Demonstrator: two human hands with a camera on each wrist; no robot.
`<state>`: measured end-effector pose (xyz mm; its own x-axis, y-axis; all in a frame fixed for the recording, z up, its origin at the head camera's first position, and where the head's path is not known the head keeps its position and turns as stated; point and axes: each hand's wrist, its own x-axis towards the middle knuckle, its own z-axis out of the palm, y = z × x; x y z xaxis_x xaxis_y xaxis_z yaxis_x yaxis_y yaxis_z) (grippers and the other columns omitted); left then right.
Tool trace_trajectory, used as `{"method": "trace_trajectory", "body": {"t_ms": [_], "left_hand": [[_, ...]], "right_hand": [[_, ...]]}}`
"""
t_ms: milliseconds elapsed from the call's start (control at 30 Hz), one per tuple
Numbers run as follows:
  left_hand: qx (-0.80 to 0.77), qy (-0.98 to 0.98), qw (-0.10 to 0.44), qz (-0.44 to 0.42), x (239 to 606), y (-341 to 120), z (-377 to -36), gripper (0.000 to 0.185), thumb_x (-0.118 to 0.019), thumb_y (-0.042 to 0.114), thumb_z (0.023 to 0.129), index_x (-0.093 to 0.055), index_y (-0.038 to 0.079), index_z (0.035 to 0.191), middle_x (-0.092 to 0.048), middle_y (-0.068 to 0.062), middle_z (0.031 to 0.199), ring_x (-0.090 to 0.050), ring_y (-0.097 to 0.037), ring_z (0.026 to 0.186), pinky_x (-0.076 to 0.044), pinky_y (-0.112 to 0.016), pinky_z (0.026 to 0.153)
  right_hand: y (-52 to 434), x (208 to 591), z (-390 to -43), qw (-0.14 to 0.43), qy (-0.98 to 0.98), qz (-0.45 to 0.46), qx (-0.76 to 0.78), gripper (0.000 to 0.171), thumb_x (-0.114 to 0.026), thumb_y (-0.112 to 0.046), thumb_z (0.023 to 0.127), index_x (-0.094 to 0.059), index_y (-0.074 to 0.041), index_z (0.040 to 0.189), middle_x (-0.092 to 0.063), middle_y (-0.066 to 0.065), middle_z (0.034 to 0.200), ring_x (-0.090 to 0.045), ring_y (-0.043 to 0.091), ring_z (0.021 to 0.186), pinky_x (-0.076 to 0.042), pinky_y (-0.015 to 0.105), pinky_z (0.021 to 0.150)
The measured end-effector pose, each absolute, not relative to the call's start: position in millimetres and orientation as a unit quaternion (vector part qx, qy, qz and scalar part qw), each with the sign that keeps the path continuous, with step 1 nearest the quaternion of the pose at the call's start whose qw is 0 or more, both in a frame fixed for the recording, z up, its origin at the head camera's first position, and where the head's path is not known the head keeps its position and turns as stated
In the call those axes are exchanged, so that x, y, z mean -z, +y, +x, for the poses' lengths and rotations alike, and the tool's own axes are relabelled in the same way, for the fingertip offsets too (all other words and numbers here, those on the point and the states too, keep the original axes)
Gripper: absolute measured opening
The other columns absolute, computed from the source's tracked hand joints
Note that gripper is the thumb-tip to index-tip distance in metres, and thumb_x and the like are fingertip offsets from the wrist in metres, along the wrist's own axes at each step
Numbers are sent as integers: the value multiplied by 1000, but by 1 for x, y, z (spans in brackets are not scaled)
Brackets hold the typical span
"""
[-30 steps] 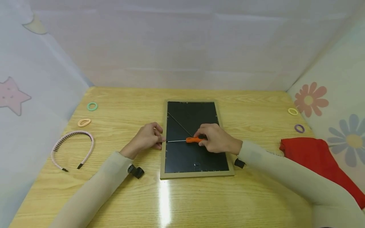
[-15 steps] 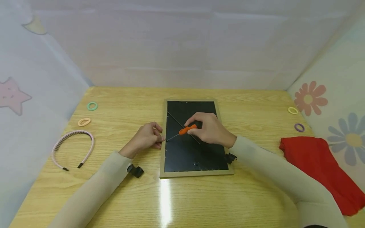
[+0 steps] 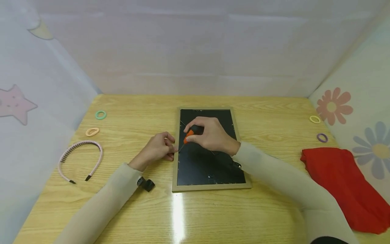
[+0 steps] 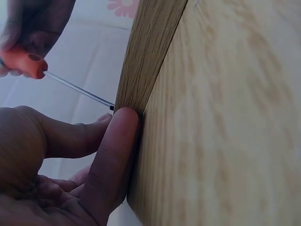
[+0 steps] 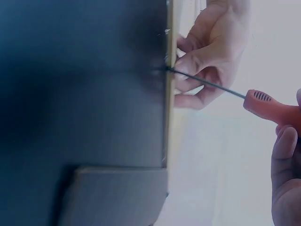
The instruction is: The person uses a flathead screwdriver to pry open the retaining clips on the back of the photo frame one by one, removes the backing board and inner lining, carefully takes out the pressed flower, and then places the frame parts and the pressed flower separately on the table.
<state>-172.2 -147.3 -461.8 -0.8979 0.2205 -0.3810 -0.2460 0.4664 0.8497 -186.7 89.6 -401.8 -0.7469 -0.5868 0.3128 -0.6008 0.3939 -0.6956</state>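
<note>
Screwdriver (image 3: pixel 186 139): centre of the head view, above the frame's black back; long axis slanted, orange handle up and right, thin shaft pointing down-left to the left rail.
Right hand (image 3: pixel 210 135): fingers curled round the handle.
Left hand (image 3: pixel 158 147): fingers bent against the outer left edge of the picture frame (image 3: pixel 175 169), beside the tip.
Picture frame: face down, long axis running away from the camera, mid-worktop (image 3: pixel 137 210).

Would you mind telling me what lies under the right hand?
Under the right hand lies the black back of the frame, face down on the table. The hand grips a screwdriver; it covers part of the backing.
</note>
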Motion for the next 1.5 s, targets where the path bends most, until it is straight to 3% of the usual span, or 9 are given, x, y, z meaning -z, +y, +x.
{"method": "trace_trajectory", "body": {"t_ms": [300, 567, 833, 1033, 1167, 1300, 1500], "left_hand": [[-508, 833, 221, 7, 463, -144, -172, 31, -70, 7, 94, -52, 0, 119, -71, -14, 89, -72, -18, 61, -66, -36, 61], [-505, 836, 215, 24, 462, -143, -171, 30, -67, 5, 94, -54, 1, 121, -71, -11, 81, -70, -18, 61, -65, -35, 60], [-492, 842, 222, 13, 458, -143, -171, 27, -67, 6, 95, -54, 2, 117, -71, -13, 87, -71, -20, 62, -66, -36, 61], [-507, 829, 235, 8, 459, -141, -171, 31, -69, 6, 94, -52, -1, 120, -71, -15, 90, -71, -20, 61, -66, -37, 61], [-509, 826, 241, 13, 457, -140, -170, 32, -68, 6, 94, -52, -1, 121, -70, -15, 92, -70, -21, 62, -66, -37, 61], [-499, 833, 238, 19, 453, -146, -171, 32, -68, 7, 94, -53, 0, 121, -69, -15, 94, -69, -22, 66, -65, -36, 61], [-512, 837, 194, -3, 455, -149, -185, 36, -68, 12, 95, -58, 0, 127, -67, -16, 109, -71, -21, 81, -66, -33, 68]], "right_hand": [[60, 392, -186, 22, -828, 412, -380, 14, -79, -16, 88, -73, -12, 100, -67, 0, 90, -54, 9, 70, -48, 19, 61], [50, 392, -184, 32, -825, 429, -365, 17, -80, -21, 89, -74, -10, 101, -67, 1, 90, -54, 9, 70, -47, 18, 60], [55, 389, -186, 33, -832, 428, -351, 19, -78, -22, 90, -73, -12, 105, -68, 0, 94, -54, 9, 71, -48, 19, 60], [74, 380, -198, -26, -862, 362, -355, 25, -78, -32, 90, -74, -17, 111, -72, -3, 92, -58, 8, 68, -49, 22, 60], [96, 375, -211, -55, -865, 288, -406, 21, -76, -31, 92, -75, -21, 110, -75, 1, 95, -61, 15, 68, -49, 27, 60], [114, 378, -228, -61, -857, 233, -456, 25, -77, -29, 92, -75, -20, 115, -75, 5, 106, -66, 19, 78, -55, 29, 67], [137, 404, -249, -87, -840, 181, -505, 36, -77, -20, 91, -71, -11, 125, -64, 10, 140, -63, 27, 119, -57, 29, 84]]}}
